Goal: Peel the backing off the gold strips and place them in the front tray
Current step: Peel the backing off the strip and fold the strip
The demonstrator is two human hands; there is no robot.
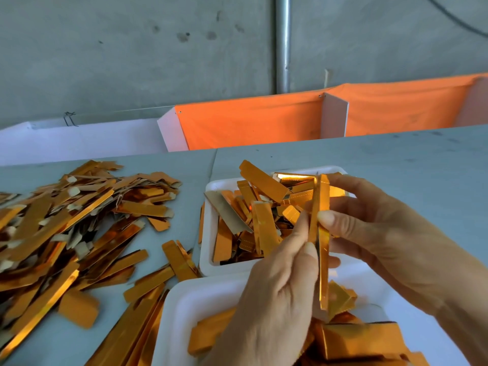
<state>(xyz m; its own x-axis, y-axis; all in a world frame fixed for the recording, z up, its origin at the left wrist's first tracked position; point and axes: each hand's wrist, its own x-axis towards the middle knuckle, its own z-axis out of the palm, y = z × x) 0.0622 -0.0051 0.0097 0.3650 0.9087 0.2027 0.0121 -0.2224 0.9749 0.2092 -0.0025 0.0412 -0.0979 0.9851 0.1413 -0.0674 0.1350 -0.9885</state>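
Both hands (330, 239) pinch one upright gold strip (320, 233) between them.

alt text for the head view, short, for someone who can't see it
Two bare hands, left hand and right hand, pinch one upright gold strip above two white trays holding gold pieces. A loose pile of gold strips covers the grey table to the left.

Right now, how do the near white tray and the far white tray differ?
The near tray lies partly under both hands and holds flat gold strips low inside; the far tray is heaped, with strips poking over its rim. The near tray looks wider. Both are white and hold gold strips.
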